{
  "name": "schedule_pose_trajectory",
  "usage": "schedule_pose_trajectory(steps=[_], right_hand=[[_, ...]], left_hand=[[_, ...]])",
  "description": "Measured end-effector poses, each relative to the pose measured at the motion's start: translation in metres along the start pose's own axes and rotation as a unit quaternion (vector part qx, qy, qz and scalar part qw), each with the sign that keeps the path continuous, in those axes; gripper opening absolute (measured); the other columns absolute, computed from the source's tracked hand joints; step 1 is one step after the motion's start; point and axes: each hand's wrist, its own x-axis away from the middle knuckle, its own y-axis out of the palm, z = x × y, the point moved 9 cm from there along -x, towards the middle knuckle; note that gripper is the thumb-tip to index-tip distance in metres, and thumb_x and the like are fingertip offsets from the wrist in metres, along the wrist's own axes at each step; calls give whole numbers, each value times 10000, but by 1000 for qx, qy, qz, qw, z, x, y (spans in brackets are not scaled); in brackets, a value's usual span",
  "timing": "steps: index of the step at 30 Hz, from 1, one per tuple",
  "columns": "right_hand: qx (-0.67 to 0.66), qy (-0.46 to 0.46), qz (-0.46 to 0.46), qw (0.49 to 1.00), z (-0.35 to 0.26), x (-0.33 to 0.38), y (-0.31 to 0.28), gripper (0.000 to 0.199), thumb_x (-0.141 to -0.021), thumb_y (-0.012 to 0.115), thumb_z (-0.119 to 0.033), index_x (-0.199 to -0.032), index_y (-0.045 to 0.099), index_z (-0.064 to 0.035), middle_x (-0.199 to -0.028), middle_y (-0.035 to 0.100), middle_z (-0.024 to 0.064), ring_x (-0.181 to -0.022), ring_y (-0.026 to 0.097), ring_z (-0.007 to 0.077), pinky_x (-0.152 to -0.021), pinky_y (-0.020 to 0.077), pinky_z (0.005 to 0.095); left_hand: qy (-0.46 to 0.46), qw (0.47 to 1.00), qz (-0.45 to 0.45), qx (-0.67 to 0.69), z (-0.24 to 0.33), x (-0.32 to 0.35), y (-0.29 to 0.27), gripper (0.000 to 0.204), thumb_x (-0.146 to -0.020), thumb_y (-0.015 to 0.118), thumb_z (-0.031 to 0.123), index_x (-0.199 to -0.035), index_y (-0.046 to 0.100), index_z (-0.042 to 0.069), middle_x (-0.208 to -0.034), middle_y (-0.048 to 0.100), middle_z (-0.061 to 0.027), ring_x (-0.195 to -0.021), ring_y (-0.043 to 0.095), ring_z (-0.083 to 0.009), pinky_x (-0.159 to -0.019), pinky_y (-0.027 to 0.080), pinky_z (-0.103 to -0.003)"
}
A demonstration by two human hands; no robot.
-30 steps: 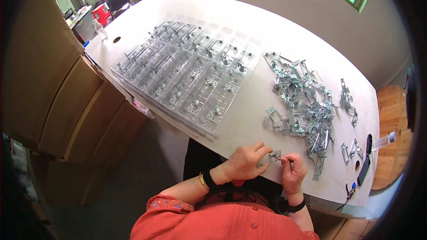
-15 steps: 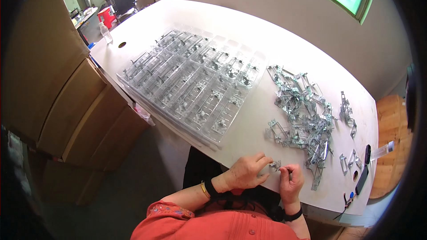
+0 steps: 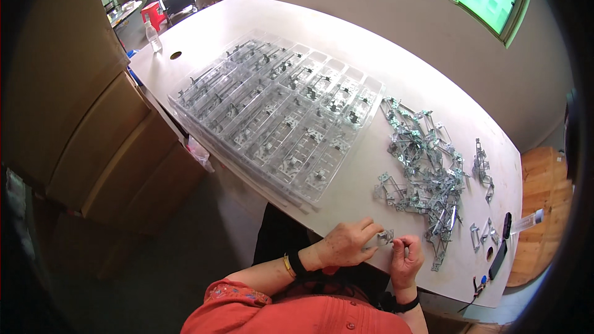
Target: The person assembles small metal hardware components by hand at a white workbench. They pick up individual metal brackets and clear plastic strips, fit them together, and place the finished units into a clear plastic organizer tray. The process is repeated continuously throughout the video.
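Observation:
Close to the table's near edge, a small silvery metal bracket [image 3: 385, 236] is between my two hands. My left hand [image 3: 348, 245] pinches it from the left, with fingers bent over and the thumb below. At the bracket's right end, my right hand [image 3: 406, 261] is closed, thumb against curled fingers; whatever is in that pinch is too small to tell. Just beyond the hands lies a tangled pile of similar metal brackets [image 3: 433, 179] with thin rods. To the left, a stacked clear plastic tray [image 3: 322, 195] holds metal pieces in its long compartments.
Several loose brackets [image 3: 475, 237] lie at the right, with a separate small cluster [image 3: 481, 164] beyond. A black strap-like object [image 3: 500, 253], a clear tube [image 3: 527, 221] and small pliers [image 3: 479, 286] are at the right edge. Cardboard boxes [image 3: 105, 167] stand left. A bottle [image 3: 153, 38] stands far left.
The view has shifted slightly, so the table and tray appear moved a little. Both hands keep nearly the same pose around the small bracket.

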Motion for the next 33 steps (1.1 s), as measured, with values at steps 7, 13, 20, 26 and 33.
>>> schedule_pose_trajectory(steps=[7,13,20,26,33], right_hand=[[1,-7,7,1000,4,1,0,180,-1062,781,-187,-1029,671,-49,-901,680,124,-768,662,290,-712,524,375],[6,-10,4,1000,-2,-1,-1,185,-1059,787,-198,-1013,680,-55,-892,678,120,-765,659,283,-712,524,372],[-2,-13,6,1000,3,1,1,172,-1064,778,-191,-1018,688,-51,-913,689,121,-787,667,289,-729,530,374],[-10,-17,4,1000,-3,-2,-2,148,-1063,772,-166,-1029,691,-47,-933,694,125,-798,669,298,-735,535,380],[-8,-17,0,1000,-4,-2,-1,155,-1057,782,-166,-1022,689,-47,-932,695,117,-793,664,283,-731,535,376]], left_hand=[[6,1000,-1,-4,1,0,-1,510,-847,854,163,-1318,681,77,-1052,678,-143,-857,732,-389,-714,615,-458],[8,1000,0,-9,1,0,-1,504,-851,854,169,-1315,680,75,-1053,675,-142,-856,732,-388,-716,616,-456],[3,1000,-7,-10,0,0,1,490,-864,852,175,-1311,677,72,-1062,670,-140,-845,728,-387,-713,615,-454],[1,1000,-7,-10,0,0,0,488,-867,854,176,-1309,678,73,-1059,672,-140,-845,730,-385,-713,615,-454],[-6,1000,-10,-12,-1,0,2,512,-846,858,164,-1318,680,77,-1063,677,-144,-851,734,-389,-721,618,-459]])
